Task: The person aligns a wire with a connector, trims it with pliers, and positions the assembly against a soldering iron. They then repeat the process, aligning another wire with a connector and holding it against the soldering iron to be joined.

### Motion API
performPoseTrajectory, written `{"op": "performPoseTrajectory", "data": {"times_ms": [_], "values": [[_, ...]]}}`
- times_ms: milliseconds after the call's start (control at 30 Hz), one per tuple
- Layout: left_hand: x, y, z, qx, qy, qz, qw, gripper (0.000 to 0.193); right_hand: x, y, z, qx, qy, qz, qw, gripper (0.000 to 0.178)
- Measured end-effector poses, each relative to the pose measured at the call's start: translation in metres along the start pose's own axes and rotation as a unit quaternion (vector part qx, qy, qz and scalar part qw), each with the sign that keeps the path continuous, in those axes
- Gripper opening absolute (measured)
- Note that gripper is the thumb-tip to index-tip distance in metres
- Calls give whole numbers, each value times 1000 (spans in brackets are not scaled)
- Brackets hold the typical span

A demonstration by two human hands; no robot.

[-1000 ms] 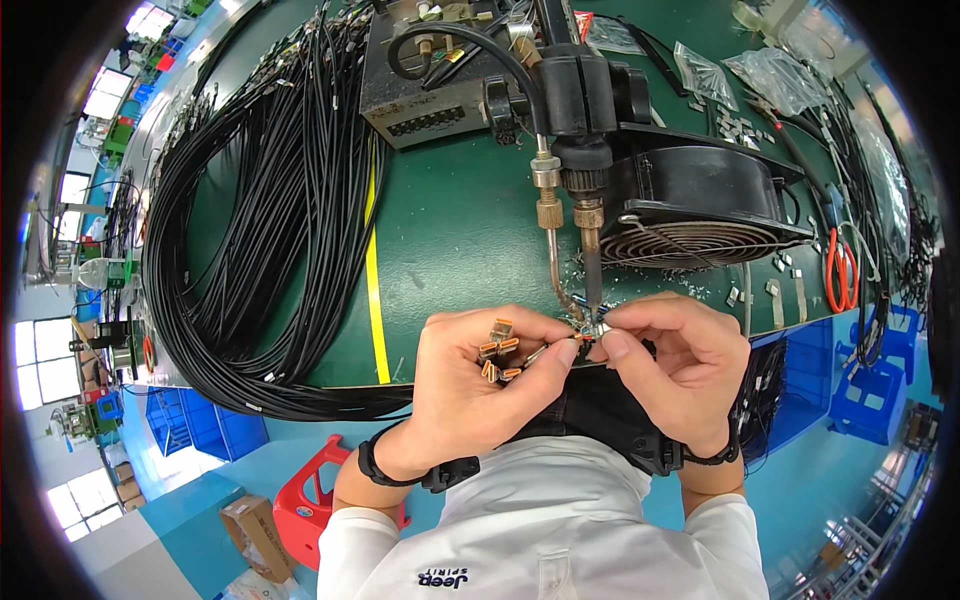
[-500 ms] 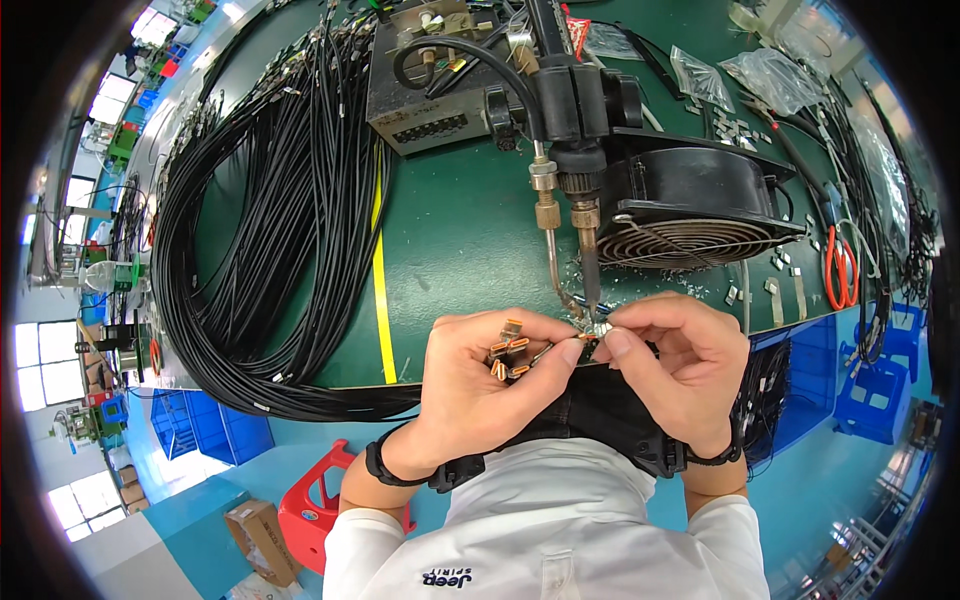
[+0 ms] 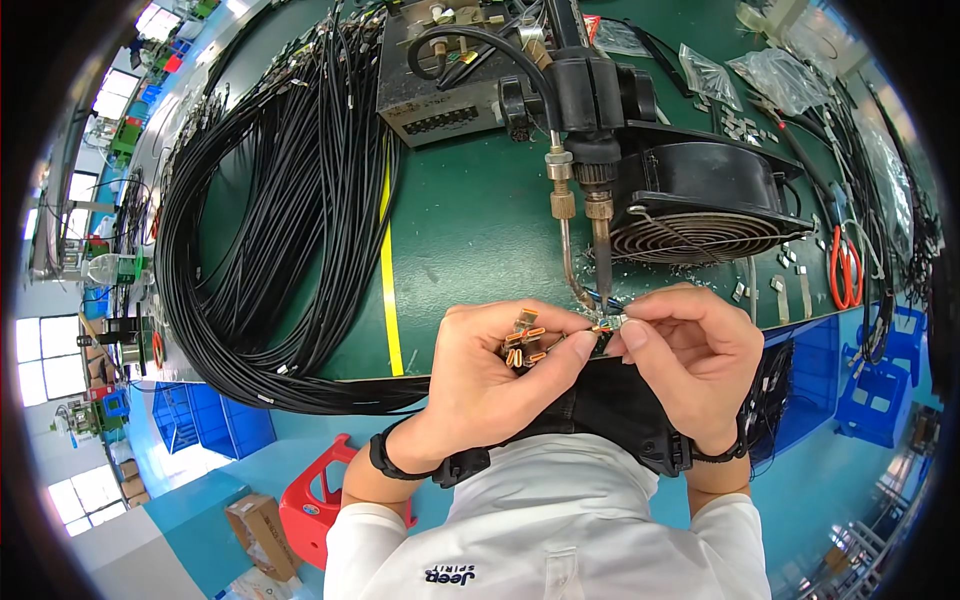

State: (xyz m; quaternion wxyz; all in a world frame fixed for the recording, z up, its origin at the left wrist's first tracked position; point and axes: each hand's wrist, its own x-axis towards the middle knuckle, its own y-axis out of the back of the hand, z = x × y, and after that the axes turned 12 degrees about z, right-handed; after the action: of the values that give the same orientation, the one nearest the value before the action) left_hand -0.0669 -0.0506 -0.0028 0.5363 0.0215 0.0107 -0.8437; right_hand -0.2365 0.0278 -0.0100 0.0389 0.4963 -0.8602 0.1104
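My left hand (image 3: 490,380) is closed, pinching a small connector (image 3: 602,328) between thumb and forefinger. Several more connectors with orange edges (image 3: 525,340) are gathered in the curl of its fingers. Opposite it, my right hand (image 3: 695,360) is closed too, its thumb and forefinger on fine dark wires (image 3: 612,301) that meet the connector. Fingertips hide most of that joint. The tip of a stand-mounted soldering iron (image 3: 603,270) points down right above it. Beside the iron, a thin bent metal tube (image 3: 567,255) ends near the same spot.
A thick bundle of black cables (image 3: 185,250) covers the table's left side. Behind the iron stands a metal control box (image 3: 430,115). A black fan (image 3: 710,185) sits at right, with orange-handled pliers (image 3: 845,268), loose metal shells (image 3: 740,128) and plastic bags (image 3: 785,80) beyond.
The whole view has shifted slightly, with the bench and iron appearing further right. Both hands keep their pinch below the iron tip, and the connector and wires stay together.
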Motion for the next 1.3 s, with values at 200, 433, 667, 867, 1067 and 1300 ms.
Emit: {"op": "performPoseTrajectory", "data": {"times_ms": [200,433,667,867,1067,1300], "values": [[0,-1,2,-2,-9,-1,1000,5,-1,3,2,6,-13,-3,1000,16],[-3,1,-4,59,-72,-4,996,9,-3,7,5,-37,25,-10,999,14],[-5,-3,-7,86,-135,15,987,5,1,13,4,-120,136,-64,981,16],[-7,-5,-11,93,-185,36,978,6,0,14,0,-115,80,-63,988,13],[-5,-2,-10,87,-181,6,980,8,1,15,0,-109,60,-73,990,15],[-2,3,-7,75,-165,-42,983,12,-1,17,-2,-173,214,-52,960,23]]}}
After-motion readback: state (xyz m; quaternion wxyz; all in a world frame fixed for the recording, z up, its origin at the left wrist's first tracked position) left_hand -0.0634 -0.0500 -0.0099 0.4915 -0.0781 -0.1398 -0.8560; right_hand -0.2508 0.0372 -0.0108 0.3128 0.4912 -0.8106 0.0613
